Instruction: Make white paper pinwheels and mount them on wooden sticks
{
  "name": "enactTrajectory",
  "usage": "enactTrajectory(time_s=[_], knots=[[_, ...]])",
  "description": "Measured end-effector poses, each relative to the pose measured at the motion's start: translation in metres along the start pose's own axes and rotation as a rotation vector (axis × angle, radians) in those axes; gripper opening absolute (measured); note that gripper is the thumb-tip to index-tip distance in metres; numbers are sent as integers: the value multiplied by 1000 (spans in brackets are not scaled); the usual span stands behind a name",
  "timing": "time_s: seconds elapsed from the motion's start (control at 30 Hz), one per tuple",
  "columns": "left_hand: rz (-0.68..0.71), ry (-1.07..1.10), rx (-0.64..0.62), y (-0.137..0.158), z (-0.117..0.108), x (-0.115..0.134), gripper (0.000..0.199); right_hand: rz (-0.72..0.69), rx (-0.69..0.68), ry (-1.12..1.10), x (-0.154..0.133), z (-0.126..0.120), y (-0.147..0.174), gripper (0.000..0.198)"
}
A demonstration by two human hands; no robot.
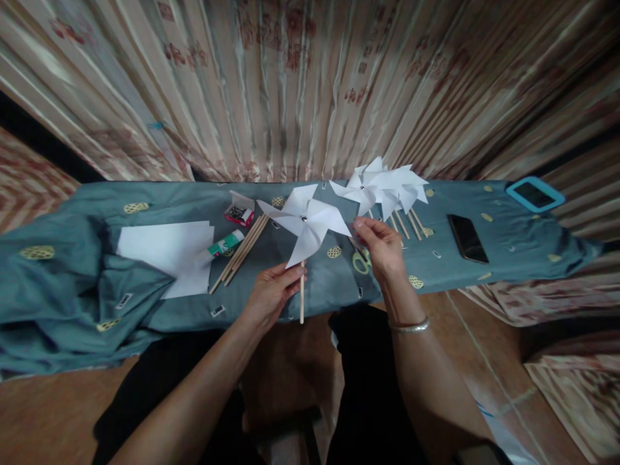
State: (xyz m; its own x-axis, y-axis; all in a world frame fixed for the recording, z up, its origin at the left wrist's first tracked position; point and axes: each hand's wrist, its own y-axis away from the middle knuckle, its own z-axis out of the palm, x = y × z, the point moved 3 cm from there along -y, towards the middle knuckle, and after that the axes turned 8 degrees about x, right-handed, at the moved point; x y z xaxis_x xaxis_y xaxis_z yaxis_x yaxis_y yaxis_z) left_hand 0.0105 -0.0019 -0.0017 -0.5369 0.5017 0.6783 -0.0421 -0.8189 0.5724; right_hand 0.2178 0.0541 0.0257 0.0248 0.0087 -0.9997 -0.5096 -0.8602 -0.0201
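Gripping the pinwheel (306,223) stick, left hand (271,292) fingers close; right hand (382,247) fingers open; no writing legible.

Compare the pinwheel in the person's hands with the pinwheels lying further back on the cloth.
The held pinwheel stands upright, its stick gripped by the left hand; the finished pinwheels lie flat on the teal cloth. The held one is single and apart; the others overlap in a bunch. The right hand reaches toward a blade of the held one; nobody touches the bunch. Both are white paper on wooden sticks.
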Motion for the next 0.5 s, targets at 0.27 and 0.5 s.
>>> enactTrajectory(time_s=[0.27,0.5], knots=[[1,11,10,-1,-2,0,32,129,-71,-42,4,13,2,29],[19,27,23,-3,-3,1,31,184,-123,-44,4,18,12,37]])
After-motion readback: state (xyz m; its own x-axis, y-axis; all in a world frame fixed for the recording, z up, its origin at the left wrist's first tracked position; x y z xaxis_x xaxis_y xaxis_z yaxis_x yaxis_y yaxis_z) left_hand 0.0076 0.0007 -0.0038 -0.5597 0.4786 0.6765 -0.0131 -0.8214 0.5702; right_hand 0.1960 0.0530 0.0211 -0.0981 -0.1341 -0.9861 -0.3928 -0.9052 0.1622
